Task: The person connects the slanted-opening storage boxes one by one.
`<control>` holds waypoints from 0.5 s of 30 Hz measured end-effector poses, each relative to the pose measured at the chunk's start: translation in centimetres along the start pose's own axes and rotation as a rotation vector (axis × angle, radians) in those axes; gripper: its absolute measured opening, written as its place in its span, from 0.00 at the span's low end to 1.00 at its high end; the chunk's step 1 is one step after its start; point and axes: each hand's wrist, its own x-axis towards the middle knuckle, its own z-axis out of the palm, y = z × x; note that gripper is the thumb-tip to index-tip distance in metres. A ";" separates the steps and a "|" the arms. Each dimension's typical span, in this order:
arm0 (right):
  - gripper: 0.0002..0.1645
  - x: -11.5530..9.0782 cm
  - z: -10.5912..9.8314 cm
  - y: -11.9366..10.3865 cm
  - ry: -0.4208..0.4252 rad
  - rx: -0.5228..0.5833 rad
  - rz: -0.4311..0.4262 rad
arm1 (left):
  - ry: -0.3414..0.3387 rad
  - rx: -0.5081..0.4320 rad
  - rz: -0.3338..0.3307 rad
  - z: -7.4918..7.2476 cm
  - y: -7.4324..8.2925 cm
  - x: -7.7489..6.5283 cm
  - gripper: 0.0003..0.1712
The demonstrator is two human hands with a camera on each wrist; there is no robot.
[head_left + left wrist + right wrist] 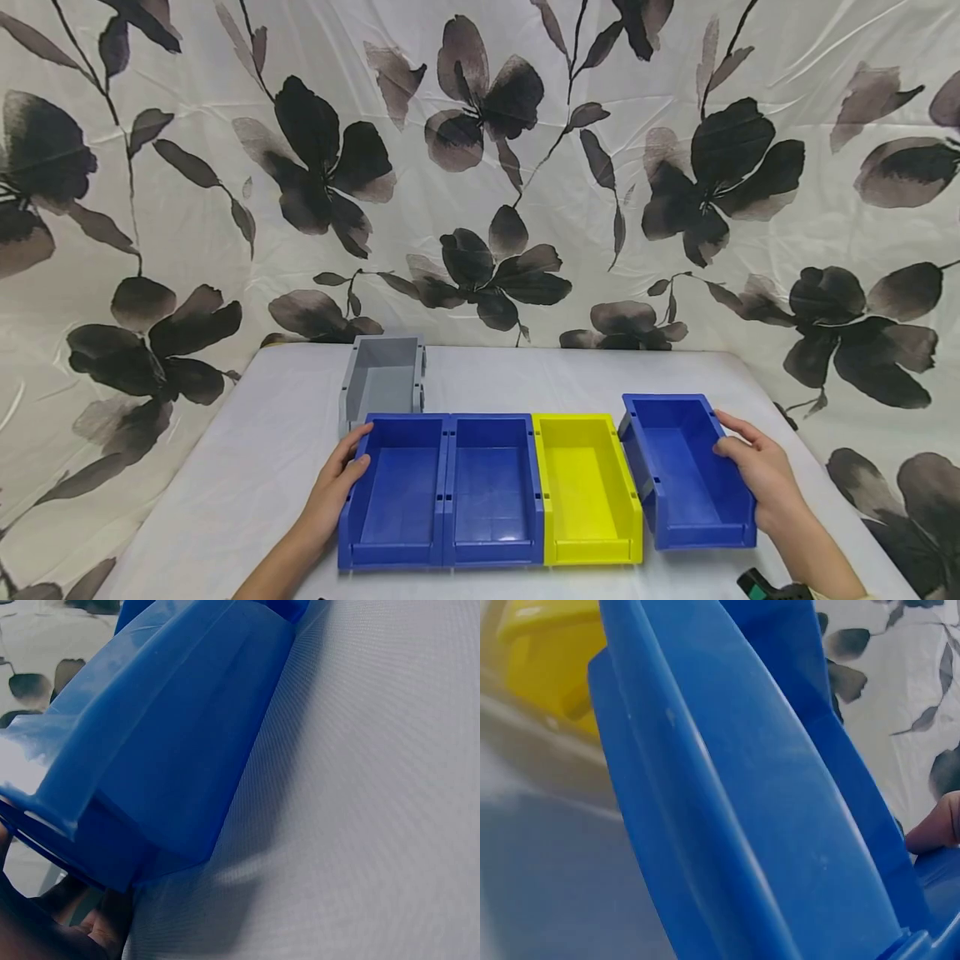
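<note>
Two blue bins (401, 492) (492, 492) and a yellow bin (585, 483) stand side by side in a row. My left hand (326, 496) grips the leftmost blue bin by its left wall near the back corner, thumb at the rim. In the left wrist view, fingers (112, 919) curl at that bin's end. To the right of the yellow bin, my right hand (768, 475) holds another blue bin (686, 462) by its right wall, thumb over the rim. That bin is slightly turned, with a wedge-shaped gap beside the yellow one. In the right wrist view the thumb (936, 825) presses its rim.
A grey bin (386, 375) sits behind the leftmost blue bin, partly hidden by it. White cloth covers the table (240, 467), and a floral curtain (480, 192) hangs at its back edge. A dark device (772, 586) shows near my right wrist.
</note>
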 end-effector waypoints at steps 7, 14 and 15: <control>0.39 0.6 0.5 1.3 0.027 0.002 0.021 | -0.004 -0.005 -0.013 -0.1 0.2 0.1 0.27; 0.41 0.7 -0.1 0.1 -0.029 0.056 0.035 | -0.002 -0.002 -0.020 -0.1 0.4 0.1 0.27; 0.41 0.7 -0.2 -0.2 -0.037 0.062 0.034 | -0.002 0.000 -0.021 -0.1 0.5 0.1 0.27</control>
